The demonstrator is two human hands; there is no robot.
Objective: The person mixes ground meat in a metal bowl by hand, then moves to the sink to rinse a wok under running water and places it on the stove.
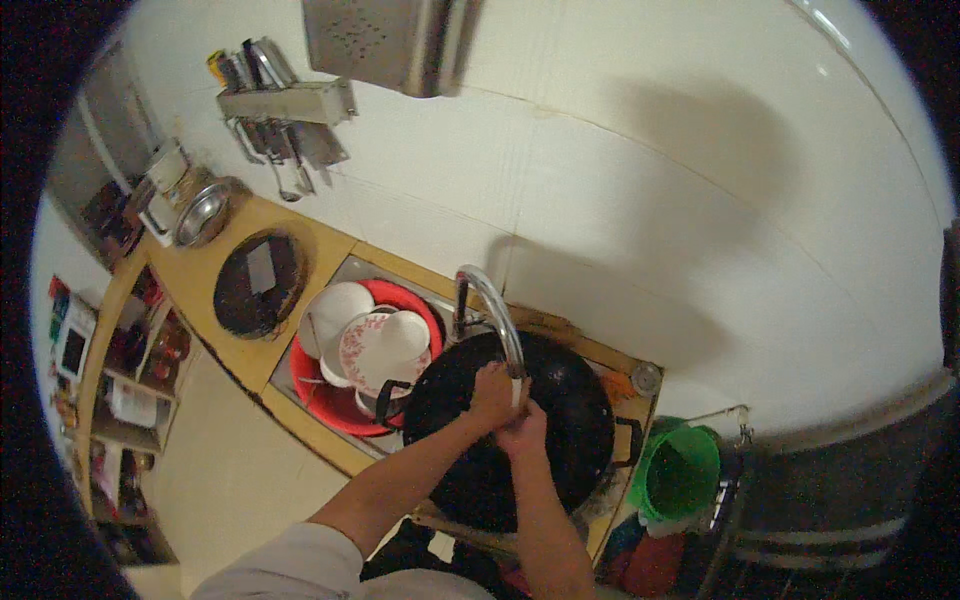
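My left hand (495, 391) and my right hand (525, 426) meet just under the spout of a chrome gooseneck faucet (491, 292). Something whitish, perhaps water or the spout's tip, shows between them; the blur hides whether either holds anything. Below both hands lies a large black wok (577, 442) with two loop handles, sitting at the sink. To its left a red plastic basin (311, 401) holds stacked dishes. Among these are a plate with a pink floral pattern (360, 349), a white bowl (406, 336) and a larger white dish (337, 304).
A round dark board (232, 300) bearing a cleaver-like blade (262, 270) lies on the yellow counter (330, 236). Farther left stands a metal bowl (202, 215). A knife rack (281, 105) with hanging ladles is wall-mounted. Right of the wok is a green bucket (682, 472).
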